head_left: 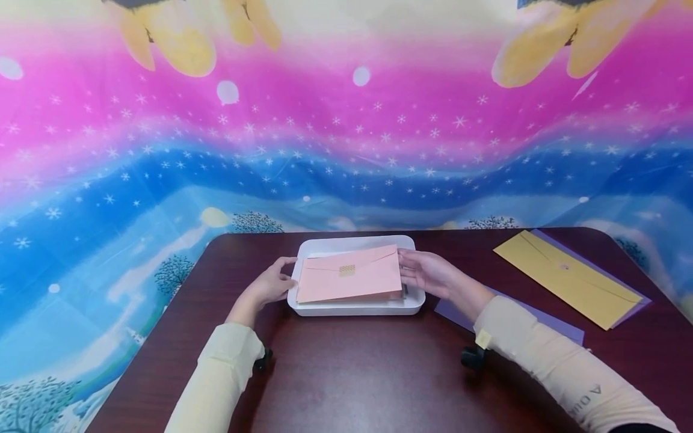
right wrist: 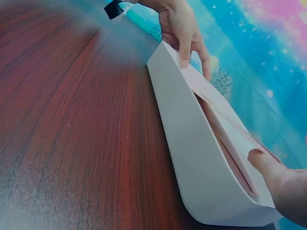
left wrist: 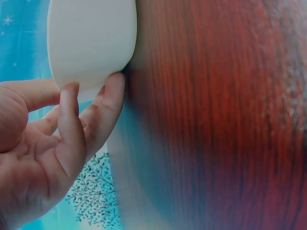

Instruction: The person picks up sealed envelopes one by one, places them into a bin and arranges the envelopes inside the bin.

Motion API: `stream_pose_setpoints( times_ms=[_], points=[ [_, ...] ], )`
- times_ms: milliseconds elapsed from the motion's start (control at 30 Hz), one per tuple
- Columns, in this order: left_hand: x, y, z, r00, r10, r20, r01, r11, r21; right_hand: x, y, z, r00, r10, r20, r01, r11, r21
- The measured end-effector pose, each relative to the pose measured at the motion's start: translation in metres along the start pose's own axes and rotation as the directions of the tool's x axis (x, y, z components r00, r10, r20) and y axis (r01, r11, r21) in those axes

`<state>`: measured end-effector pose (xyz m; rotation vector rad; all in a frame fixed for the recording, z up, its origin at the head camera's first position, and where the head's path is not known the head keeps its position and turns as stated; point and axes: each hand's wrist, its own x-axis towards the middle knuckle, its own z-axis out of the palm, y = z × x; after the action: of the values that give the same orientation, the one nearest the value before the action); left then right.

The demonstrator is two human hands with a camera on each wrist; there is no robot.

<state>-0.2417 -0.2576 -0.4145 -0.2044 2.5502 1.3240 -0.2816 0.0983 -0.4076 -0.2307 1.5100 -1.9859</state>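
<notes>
A pink envelope (head_left: 325,282) with a small gold seal lies in the white tray (head_left: 357,310), its right end raised above the paper beneath. At the tray's left end my left hand (head_left: 269,281) grips the rim. In the left wrist view its thumb and fingers (left wrist: 72,115) are bent round the tray's corner. My right hand (head_left: 433,273) reaches over the tray's right end, fairly straight fingers touching the envelope's right edge; some fingertips are hidden there. From the right wrist, a fingertip (right wrist: 256,157) shows inside the tray, against the pale paper.
On the dark wooden table (head_left: 335,373), a yellow envelope (head_left: 568,279) overlaps a purple one (head_left: 644,302) at the right. Another purple envelope (head_left: 560,328) lies partly under my right forearm. A colourful printed cloth (head_left: 346,150) hangs behind the table.
</notes>
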Motion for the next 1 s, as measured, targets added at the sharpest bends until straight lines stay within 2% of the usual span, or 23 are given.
stream_pose_setpoints(
  times_ms=[200, 433, 1000],
  points=[
    [0.000, 0.000, 0.000, 1.000, -0.003, -0.001, 0.003, 1.000, -0.002, -0.007, -0.009, -0.001, 1.000, 0.020, -0.016, -0.020, 0.999, -0.024],
    [0.001, -0.001, 0.000, 1.000, -0.003, -0.003, 0.003, 1.000, -0.001, -0.010, -0.013, -0.002, 1.000, 0.018, -0.015, -0.018, 1.000, -0.003],
    [0.001, -0.004, 0.002, 1.000, 0.000, -0.017, 0.000, 1.000, 0.008, -0.017, -0.016, -0.010, 0.998, -0.039, 0.049, 0.040, 0.999, -0.021]
  ],
)
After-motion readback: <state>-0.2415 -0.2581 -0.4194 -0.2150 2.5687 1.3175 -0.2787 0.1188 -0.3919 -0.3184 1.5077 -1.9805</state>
